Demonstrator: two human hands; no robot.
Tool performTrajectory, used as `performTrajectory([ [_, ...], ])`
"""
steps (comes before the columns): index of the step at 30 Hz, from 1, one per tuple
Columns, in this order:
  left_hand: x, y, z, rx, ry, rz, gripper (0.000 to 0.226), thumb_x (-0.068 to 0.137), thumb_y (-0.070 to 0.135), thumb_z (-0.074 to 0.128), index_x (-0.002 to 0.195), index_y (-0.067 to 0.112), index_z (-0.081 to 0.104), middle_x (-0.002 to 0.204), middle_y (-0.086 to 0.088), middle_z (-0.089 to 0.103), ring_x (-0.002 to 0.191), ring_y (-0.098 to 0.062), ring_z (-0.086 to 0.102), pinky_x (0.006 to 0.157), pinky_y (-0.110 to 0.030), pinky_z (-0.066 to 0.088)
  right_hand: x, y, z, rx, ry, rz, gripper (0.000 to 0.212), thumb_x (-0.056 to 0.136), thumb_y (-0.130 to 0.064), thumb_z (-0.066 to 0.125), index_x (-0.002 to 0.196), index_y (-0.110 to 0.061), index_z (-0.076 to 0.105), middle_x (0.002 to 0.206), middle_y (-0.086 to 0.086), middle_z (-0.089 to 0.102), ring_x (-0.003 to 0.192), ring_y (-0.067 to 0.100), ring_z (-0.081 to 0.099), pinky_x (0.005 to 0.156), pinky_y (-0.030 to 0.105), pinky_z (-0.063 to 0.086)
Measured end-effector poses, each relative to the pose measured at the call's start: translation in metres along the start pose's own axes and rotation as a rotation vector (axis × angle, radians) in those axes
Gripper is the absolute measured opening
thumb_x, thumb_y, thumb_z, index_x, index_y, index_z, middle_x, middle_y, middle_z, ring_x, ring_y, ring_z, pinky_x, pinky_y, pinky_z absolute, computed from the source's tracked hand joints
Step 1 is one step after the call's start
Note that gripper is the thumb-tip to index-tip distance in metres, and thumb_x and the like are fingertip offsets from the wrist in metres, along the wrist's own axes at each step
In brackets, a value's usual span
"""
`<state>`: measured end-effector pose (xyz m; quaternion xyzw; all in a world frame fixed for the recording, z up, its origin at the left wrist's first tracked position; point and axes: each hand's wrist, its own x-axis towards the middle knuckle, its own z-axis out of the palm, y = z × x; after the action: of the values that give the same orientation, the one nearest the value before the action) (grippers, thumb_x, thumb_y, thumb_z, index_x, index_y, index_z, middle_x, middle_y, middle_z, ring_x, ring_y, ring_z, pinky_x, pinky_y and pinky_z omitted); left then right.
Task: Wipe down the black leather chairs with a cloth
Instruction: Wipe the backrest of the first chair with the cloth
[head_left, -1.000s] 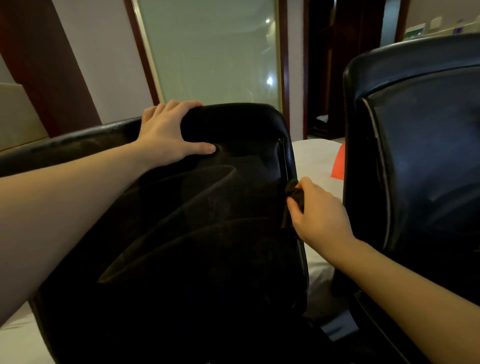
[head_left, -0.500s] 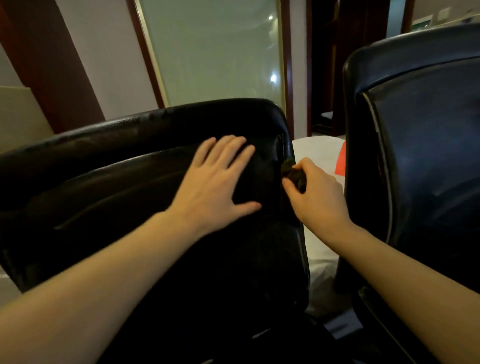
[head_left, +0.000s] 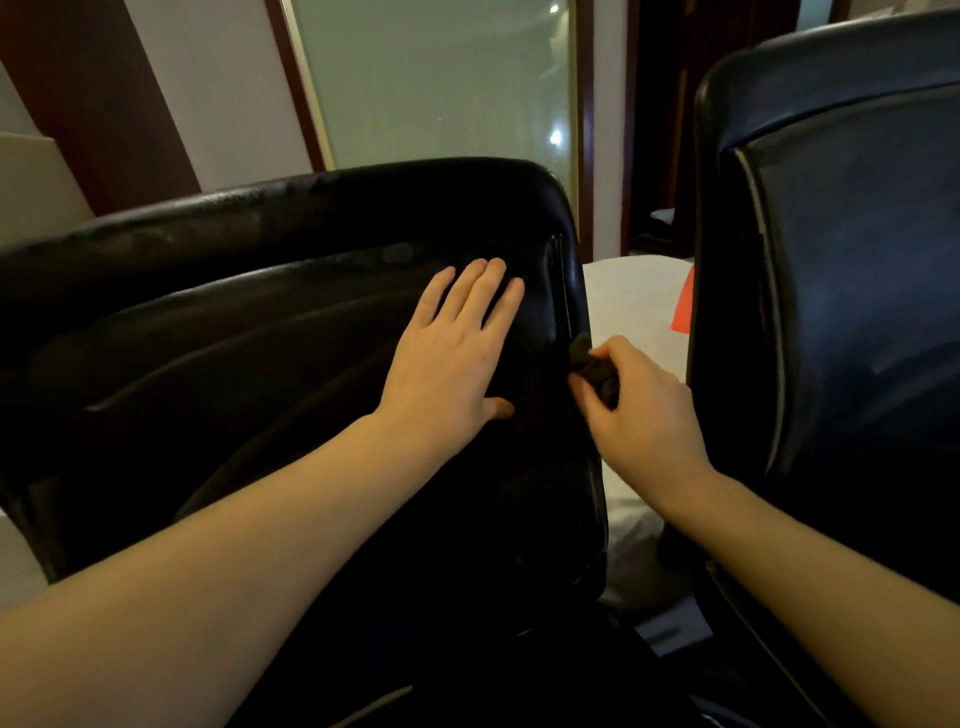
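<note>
The left hand lies flat, fingers straight, on the back of the nearer black leather chair. The right hand pinches a bunched dark cloth against that chair's right edge. A second black chair stands just to the right.

The left hand lies flat, fingers straight, on the near chair back. At its 3 o'clock the right hand pinches a dark cloth against that chair's right edge. A second chair stands at 3 o'clock, white bedding between them.
</note>
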<state>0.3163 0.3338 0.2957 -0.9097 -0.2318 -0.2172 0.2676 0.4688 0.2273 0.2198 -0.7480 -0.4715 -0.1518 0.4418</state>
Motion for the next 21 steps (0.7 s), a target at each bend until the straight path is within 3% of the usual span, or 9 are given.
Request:
performTrajectory([
  [4,0.001,0.000,0.000,-0.017,-0.005,-0.018,0.116,0.077,0.058,0.078,0.160,0.020,0.007,0.168,-0.005,0.005,0.156,-0.023,-0.001,0.121,-0.038,-0.011,-0.023,0.011,-0.001,-0.012,-0.086,-0.005,0.017,0.094,-0.041,0.056,0.099,-0.028,0.047,0.085,-0.013,0.053,0.073,0.013,0.056,0.057,0.030,0.048],
  [8,-0.002,0.001,-0.011,-0.078,-0.021,-0.003,0.116,0.077,0.060,0.076,0.160,0.023,0.005,0.168,-0.002,0.001,0.155,-0.022,-0.004,0.122,-0.039,-0.010,-0.014,0.003,-0.017,0.054,-0.163,0.076,0.017,0.091,-0.036,0.063,0.102,-0.027,0.052,0.089,-0.012,0.059,0.081,0.011,0.060,0.066,0.030,0.053],
  [13,-0.023,-0.018,-0.028,-0.189,0.089,-0.087,0.097,0.086,0.061,0.065,0.160,0.025,0.014,0.165,0.001,0.014,0.154,-0.019,0.006,0.125,-0.037,-0.003,0.008,-0.030,-0.032,0.311,-0.013,-0.026,0.030,0.095,-0.036,0.057,0.122,-0.031,0.046,0.109,-0.016,0.056,0.097,0.000,0.054,0.079,0.020,0.048],
  [16,-0.041,-0.041,-0.027,-0.168,0.178,-0.214,0.084,0.092,0.051,0.060,0.158,0.019,0.020,0.163,-0.002,0.022,0.153,-0.020,0.014,0.126,-0.040,0.009,0.041,-0.053,-0.023,0.116,0.137,-0.215,0.031,0.097,-0.031,0.052,0.125,-0.021,0.045,0.119,-0.005,0.048,0.109,0.008,0.041,0.088,0.024,0.038],
  [18,-0.049,-0.056,-0.024,-0.127,0.203,-0.290,0.077,0.095,0.050,0.054,0.158,0.016,0.023,0.162,-0.005,0.024,0.153,-0.023,0.015,0.126,-0.041,0.011,0.053,-0.062,-0.010,0.080,0.261,-0.172,0.027,0.097,-0.032,0.052,0.121,-0.019,0.051,0.123,0.001,0.048,0.113,0.018,0.043,0.091,0.030,0.041],
  [21,-0.055,-0.073,-0.020,-0.104,0.196,-0.388,0.069,0.099,0.050,0.044,0.157,0.015,0.028,0.162,-0.007,0.026,0.152,-0.025,0.017,0.125,-0.041,0.010,0.039,-0.088,0.021,0.165,0.254,-0.095,0.024,0.095,-0.029,0.057,0.118,-0.021,0.056,0.125,0.002,0.048,0.115,0.021,0.044,0.092,0.025,0.039],
])
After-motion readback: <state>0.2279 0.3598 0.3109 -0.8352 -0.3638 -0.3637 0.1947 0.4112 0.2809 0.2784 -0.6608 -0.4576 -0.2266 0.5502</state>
